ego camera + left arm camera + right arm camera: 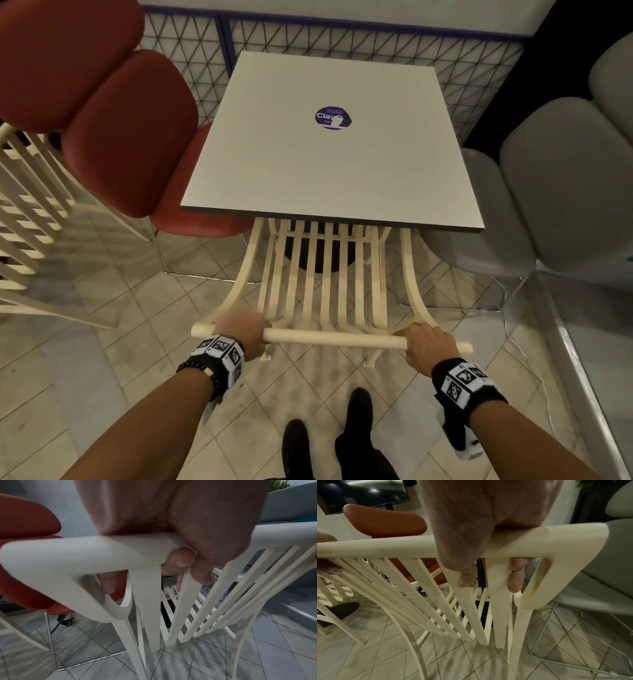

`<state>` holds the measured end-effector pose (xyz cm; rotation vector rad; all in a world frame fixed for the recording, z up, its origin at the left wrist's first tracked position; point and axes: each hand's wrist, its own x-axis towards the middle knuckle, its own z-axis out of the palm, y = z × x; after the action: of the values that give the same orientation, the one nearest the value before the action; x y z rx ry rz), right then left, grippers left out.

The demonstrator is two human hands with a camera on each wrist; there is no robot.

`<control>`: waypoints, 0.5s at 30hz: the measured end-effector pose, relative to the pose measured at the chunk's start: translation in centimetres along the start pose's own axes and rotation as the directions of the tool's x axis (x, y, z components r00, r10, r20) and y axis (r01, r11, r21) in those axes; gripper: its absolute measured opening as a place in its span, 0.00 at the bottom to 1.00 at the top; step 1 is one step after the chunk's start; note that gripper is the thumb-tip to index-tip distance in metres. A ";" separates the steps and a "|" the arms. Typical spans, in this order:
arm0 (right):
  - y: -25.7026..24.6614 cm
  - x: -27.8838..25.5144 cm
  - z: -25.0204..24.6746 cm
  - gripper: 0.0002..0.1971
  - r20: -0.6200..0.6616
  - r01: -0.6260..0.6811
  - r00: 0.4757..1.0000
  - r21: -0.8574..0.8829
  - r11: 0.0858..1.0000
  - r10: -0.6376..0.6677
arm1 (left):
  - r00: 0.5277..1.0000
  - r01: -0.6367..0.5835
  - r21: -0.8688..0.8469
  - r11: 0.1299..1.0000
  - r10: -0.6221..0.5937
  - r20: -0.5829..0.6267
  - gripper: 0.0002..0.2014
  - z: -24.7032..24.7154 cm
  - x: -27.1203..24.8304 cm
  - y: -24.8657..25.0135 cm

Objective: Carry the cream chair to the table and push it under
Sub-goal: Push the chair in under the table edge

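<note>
A second slatted cream chair [30, 219] stands at the far left, beside a red padded chair [113, 113] drawn up to the left side of the table. At centre, a person grips the top rail of the cream chair [325, 274] with both hands: the left hand [241, 330] is wrapped round the rail near its left end, fingers curled under and between the slats, and the right hand [426, 342] is wrapped round it near the right end in the same way. The chair's seat lies beneath the near edge of the square table [274, 164], while its slatted back leans out toward the person, clear of the tabletop. A round purple sticker [332, 117] sits on the tabletop. The person's dark shoes [358, 404] stand on the diagonal tiled floor [137, 308] just behind the chair. To the right of the table is a grey padded chair [561, 178] on a thin metal frame.
</note>
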<state>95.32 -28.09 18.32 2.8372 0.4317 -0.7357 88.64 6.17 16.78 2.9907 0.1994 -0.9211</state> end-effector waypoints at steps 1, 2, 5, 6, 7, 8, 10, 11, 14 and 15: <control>0.1 0.0 0.1 0.20 0.003 -0.002 1.000 0.001 1.000 0.002 | 1.000 -0.008 0.003 1.000 0.008 0.003 0.14 0.1 -0.1 0.0; 0.1 0.0 0.2 0.20 0.008 -0.001 1.000 0.000 1.000 0.001 | 1.000 -0.015 0.005 1.000 0.015 0.005 0.14 0.1 -0.2 0.0; 0.0 0.2 0.0 0.20 0.010 0.007 1.000 -0.003 1.000 -0.007 | 1.000 -0.023 0.008 1.000 0.023 0.011 0.14 -0.3 0.0 -0.2; 0.0 0.3 -0.1 0.20 0.007 0.006 1.000 -0.001 1.000 -0.006 | 1.000 -0.021 0.004 1.000 0.021 0.013 0.14 -0.5 0.0 -0.3; 0.0 0.5 -0.1 0.20 0.001 0.007 1.000 -0.001 1.000 -0.007 | 1.000 -0.022 -0.001 1.000 0.022 0.009 0.15 -0.6 0.1 -0.3; 0.0 0.4 -0.2 0.20 0.001 0.007 1.000 0.000 1.000 -0.007 | 1.000 -0.022 -0.006 1.000 0.022 0.008 0.15 -0.6 0.2 -0.3; -0.1 0.5 -0.1 0.20 -0.006 0.005 1.000 0.004 1.000 -0.005 | 1.000 -0.017 -0.014 1.000 0.017 0.001 0.16 -0.6 0.3 -0.3; -0.1 0.5 -0.1 0.20 -0.011 0.005 1.000 0.004 1.000 -0.005 | 1.000 -0.015 -0.017 1.000 0.015 -0.001 0.16 -0.6 0.3 -0.3; 0.0 0.6 0.2 0.20 -0.012 0.003 1.000 -0.007 1.000 -0.003 | 1.000 -0.010 -0.016 1.000 0.010 0.003 0.16 -0.5 0.3 -0.3; 0.0 0.7 0.3 0.20 -0.011 0.004 1.000 -0.011 1.000 -0.004 | 1.000 -0.007 -0.020 1.000 0.007 0.000 0.17 -0.6 0.4 -0.3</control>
<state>95.77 -28.03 17.74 2.8327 0.4416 -0.7162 89.21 6.51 17.07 2.9710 0.1977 -0.9126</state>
